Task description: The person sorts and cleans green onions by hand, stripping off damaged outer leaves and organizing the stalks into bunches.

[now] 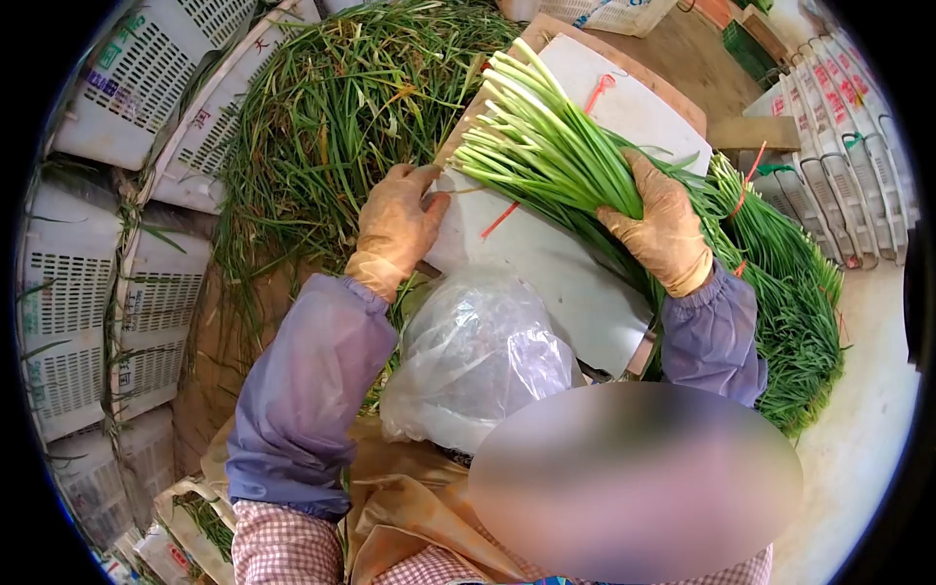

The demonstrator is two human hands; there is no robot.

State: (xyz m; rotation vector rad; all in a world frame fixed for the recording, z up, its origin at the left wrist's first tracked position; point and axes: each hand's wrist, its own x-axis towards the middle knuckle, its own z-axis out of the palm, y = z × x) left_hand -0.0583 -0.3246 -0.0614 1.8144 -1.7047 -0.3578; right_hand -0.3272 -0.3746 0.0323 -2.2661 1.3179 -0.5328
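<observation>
My right hand (663,224), in a tan rubber glove, is wrapped round a bunch of green stalks (556,136) with pale cut ends pointing up and left. The bunch lies across a grey-white board (575,283). My left hand (398,222), gloved too, is at the board's left edge, left of the pale ends, its thumb and fingers curled toward each other. Whether it holds a thin stalk is too small to tell. Red ties (499,220) lie on the board. A clear plastic bag (478,351) sits below, between my forearms.
Loose green leaves (331,127) are heaped at the upper left. Tied green bunches (780,302) lie to the right. White plastic crates (73,302) stand along the left side, and more crates (838,146) stand at the upper right.
</observation>
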